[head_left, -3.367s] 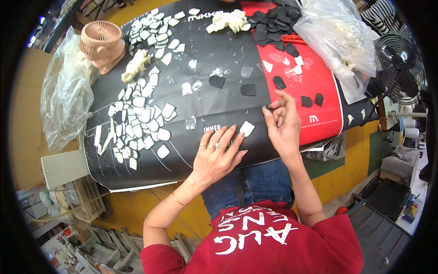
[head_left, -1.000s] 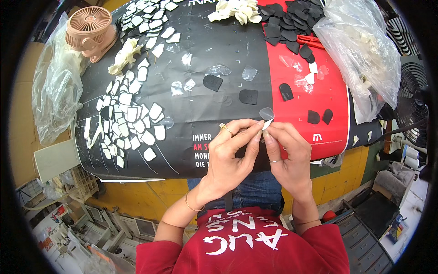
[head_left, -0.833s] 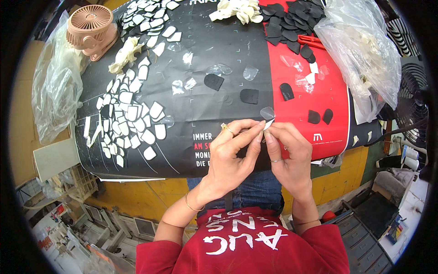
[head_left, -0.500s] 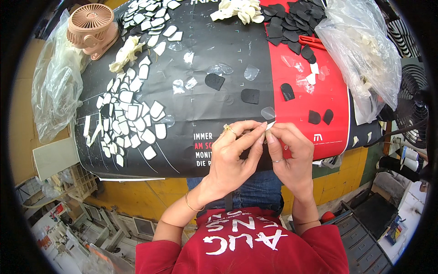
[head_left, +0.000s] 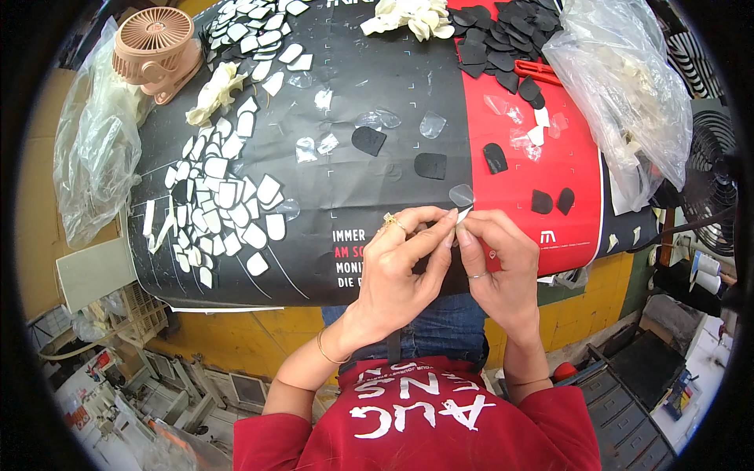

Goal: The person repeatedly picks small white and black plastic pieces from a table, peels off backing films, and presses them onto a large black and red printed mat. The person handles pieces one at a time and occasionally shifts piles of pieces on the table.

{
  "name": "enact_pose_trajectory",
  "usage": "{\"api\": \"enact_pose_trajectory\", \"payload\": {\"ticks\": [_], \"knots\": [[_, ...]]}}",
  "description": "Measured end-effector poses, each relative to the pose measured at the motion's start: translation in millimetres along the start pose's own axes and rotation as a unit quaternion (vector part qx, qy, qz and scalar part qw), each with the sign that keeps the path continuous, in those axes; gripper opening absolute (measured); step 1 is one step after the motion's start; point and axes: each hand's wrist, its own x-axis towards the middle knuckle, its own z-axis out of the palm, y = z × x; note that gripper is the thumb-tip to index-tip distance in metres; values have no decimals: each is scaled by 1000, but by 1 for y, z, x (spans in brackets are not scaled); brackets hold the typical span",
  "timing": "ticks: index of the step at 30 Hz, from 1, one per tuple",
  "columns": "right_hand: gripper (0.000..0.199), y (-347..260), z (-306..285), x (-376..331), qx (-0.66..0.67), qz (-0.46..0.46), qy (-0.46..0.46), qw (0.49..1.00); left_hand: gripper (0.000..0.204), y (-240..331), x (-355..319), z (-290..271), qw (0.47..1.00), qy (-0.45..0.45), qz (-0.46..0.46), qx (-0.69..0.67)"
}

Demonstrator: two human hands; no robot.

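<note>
The sheet (head_left: 369, 188), black with a red stretch to my right, lies across in front of me; its near edge bends down just below my hands, so I have little support on my own side. The right bag (head_left: 613, 63) and the left bag (head_left: 94, 149) close off its two ends. The white pieces (head_left: 227, 193) spread along my left, well apart from me, and between them and my left hand (head_left: 404, 263) is my widest room for drawing an elbow or wrist outward. My right hand (head_left: 501, 271) has the red stretch beside it, with the loose black pieces (head_left: 494, 158) beyond the knuckles. The fan (head_left: 155, 47), the black pile (head_left: 503, 39) and the red tool (head_left: 538, 72) sit farther off, out of my way. A clear film (head_left: 461, 195) lies just past my fingertips. Smallest is the white piece (head_left: 463, 213), standing up between my hands, each pinching it narrowly with thumb and forefinger; which tip bears hardest I cannot tell. I judge this step to be fine fingertip work at its edge; the next move calls for a light, steady grip.
</note>
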Motion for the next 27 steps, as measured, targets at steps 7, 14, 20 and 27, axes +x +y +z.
{"api": "enact_pose_trajectory", "payload": {"ticks": [7, 14, 20, 27], "knots": [[9, 7, 5, 1, -23, -10, 21, 999, 23, -2, 5, -4, 999, -16, -14, -25], [10, 7, 2, 4, -93, -68, -6, 993, 23, -4, 12, -14, 998, -57, -7, -15], [11, 10, -2, 1, -124, -84, -43, 988, 22, -8, 13, -17, 996, -70, 41, 42], [11, 6, 9, -3, -157, -145, 39, 976, 14, 0, 5, -22, 998, -26, -40, 42]]}}
